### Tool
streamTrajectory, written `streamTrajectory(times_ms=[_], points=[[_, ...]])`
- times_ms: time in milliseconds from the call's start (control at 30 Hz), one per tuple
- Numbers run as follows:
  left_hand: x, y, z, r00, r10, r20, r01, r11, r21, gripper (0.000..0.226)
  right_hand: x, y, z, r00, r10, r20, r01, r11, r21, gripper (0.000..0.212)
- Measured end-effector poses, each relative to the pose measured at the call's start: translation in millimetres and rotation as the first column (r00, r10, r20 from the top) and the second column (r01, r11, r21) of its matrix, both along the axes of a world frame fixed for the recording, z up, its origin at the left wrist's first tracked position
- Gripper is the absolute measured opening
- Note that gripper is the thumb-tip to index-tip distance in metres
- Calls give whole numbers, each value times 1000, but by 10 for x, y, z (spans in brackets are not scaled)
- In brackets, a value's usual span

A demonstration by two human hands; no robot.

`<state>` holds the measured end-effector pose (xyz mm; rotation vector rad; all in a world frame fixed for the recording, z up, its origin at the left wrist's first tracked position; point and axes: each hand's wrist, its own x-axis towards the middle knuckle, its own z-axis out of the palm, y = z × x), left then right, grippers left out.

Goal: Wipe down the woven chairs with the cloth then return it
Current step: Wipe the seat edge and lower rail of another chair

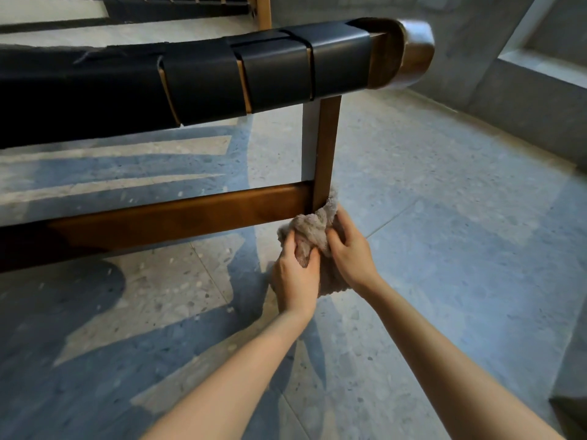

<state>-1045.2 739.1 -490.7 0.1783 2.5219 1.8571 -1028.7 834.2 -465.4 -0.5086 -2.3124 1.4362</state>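
Observation:
A woven chair (203,81) with black straps over a brown wooden frame fills the upper left. Its front leg (325,150) drops to a low wooden crossbar (178,217). A fluffy beige cloth (313,230) is bunched at the joint where the leg meets the crossbar, touching the leg's lower end. My left hand (297,277) grips the cloth from below left. My right hand (349,249) grips it from the right. The part of the leg below the crossbar is hidden behind the cloth and my hands.
A speckled terrazzo floor (444,249) runs under and around the chair, striped with sunlight and shadow. A grey concrete wall (495,100) rises at the right. A second woven chair (190,4) shows at the top edge.

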Motion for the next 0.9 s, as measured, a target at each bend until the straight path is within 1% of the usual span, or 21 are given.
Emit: streamTrajectory(times_ms=[67,133,267,367,500,633,700,767,833,900], points=[[-13,5,-23,992,-34,119,28,998,48,46,-32,4,38,999,-33,4,33,998,48,47],[-68,21,-14,985,-76,157,66,995,69,44,-75,11,77,999,-35,-10,36,997,67,43],[-223,108,93,979,-94,183,86,995,53,28,-135,-18,201,997,38,-72,-40,999,-17,40],[-269,125,114,978,-83,192,75,996,48,23,-179,-44,172,998,11,-55,-13,999,-31,42],[-285,99,41,982,-110,154,107,994,29,22,-153,-27,-23,1000,-7,7,8,999,-48,32],[-251,20,-147,971,-162,178,172,984,-38,21,-51,-58,-275,996,3,86,5,996,-94,36],[-231,-18,-235,961,-194,195,219,969,-116,18,23,-97,-402,988,14,153,1,995,-97,41],[-238,-56,-271,962,-202,183,239,948,-210,16,72,-135,-468,982,-4,187,18,997,-77,43],[-252,-116,-235,958,-218,187,263,929,-262,11,91,-154,-434,982,-56,183,63,997,-34,43],[-270,-193,-160,935,-281,217,339,886,-315,7,142,-172,-349,983,-97,158,94,995,25,41]])
